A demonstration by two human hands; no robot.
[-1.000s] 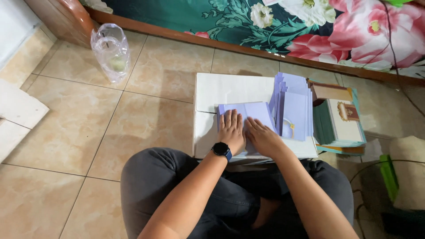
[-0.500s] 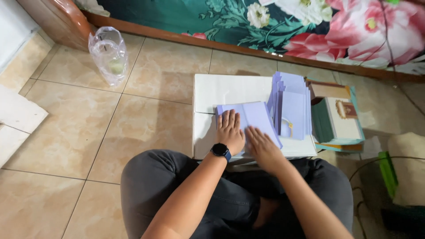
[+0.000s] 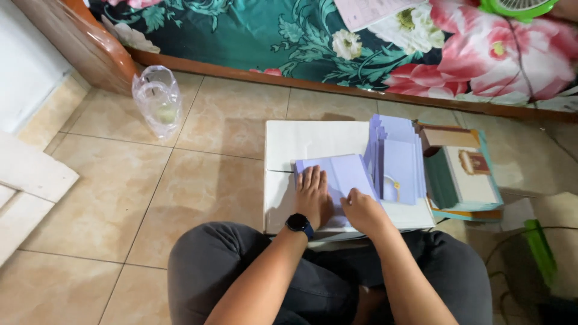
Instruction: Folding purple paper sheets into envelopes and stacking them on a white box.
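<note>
I sit on the floor with a white board (image 3: 307, 141) across my lap. A pale lilac sheet of paper (image 3: 343, 171) lies flat on it. My left hand (image 3: 313, 195), with a dark watch on the wrist, presses palm-down on the sheet's left half, fingers spread. My right hand (image 3: 361, 210) rests curled on the sheet's lower right edge, pinching or creasing it. A stack of folded lilac papers (image 3: 394, 159) stands just right of the sheet.
A teal and white box (image 3: 466, 180) sits right of the board. A clear plastic bag (image 3: 158, 102) stands on the tiled floor at far left. A floral bedspread (image 3: 337, 42) and wooden bed rail run along the back. A green item (image 3: 539, 250) lies at right.
My view has shifted slightly. The right hand slid down toward the sheet's near right edge and the sheet lies flatter; the left hand stays pressed on it.
</note>
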